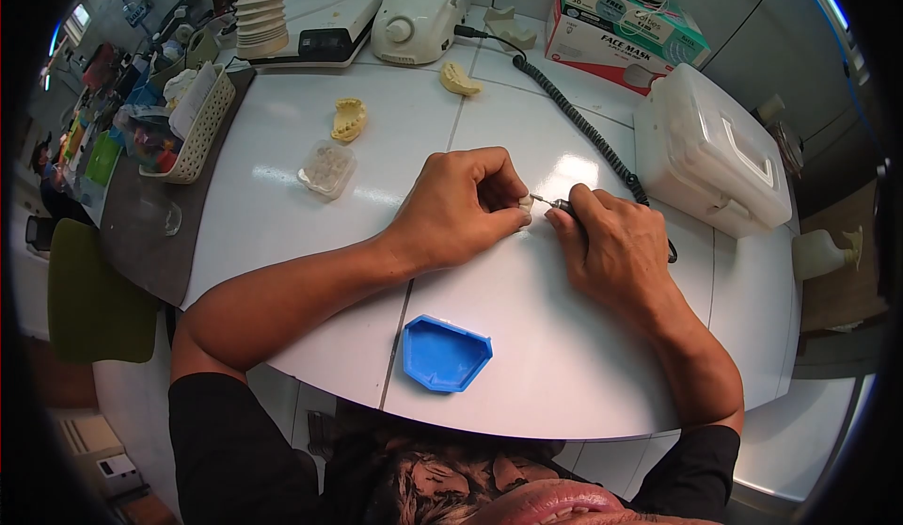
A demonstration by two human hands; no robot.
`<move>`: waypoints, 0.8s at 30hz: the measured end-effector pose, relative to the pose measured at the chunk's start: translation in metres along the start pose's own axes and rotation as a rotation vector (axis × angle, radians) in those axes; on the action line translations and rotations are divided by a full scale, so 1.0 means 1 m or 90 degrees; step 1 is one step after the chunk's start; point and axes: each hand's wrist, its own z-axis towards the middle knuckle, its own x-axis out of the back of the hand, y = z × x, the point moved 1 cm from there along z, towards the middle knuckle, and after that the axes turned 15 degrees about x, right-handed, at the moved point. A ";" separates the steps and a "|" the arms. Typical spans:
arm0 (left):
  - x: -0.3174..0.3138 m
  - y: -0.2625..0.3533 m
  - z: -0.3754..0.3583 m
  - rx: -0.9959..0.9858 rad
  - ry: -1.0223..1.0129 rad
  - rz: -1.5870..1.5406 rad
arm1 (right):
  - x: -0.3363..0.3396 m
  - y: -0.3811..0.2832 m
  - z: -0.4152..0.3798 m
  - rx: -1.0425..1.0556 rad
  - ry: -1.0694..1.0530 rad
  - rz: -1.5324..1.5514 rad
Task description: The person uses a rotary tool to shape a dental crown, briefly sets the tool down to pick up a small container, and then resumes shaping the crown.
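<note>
Between the thumb and fingers of my left hand (461, 207) is a small whitish piece (526, 202), tooth-like in size; most of it is covered. My right hand (616, 243) grips a rotary handpiece (562, 206) like a pen. The thin metal bur (540, 199) at its tip points left and meets or nearly meets the piece; contact cannot be told. A black coiled cord (588, 120) runs behind the right hand to a white motor control box (417, 22). Nearer my body lies a blue open tray (447, 354).
Two yellowish dental casts (349, 119) and a clear box of small pale pieces (327, 169) lie on the white table (527, 374). At right stands a white case (713, 147), with face mask boxes (611, 31) behind it. A hose (261, 7) and a basket (202, 130) are at left.
</note>
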 end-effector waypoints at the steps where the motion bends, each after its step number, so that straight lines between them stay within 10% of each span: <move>1: 0.000 0.000 0.000 -0.001 0.002 0.003 | 0.000 0.000 0.000 -0.002 -0.002 0.001; 24: -0.002 -0.001 0.002 -0.023 0.009 0.008 | -0.003 0.000 0.000 0.004 0.007 -0.008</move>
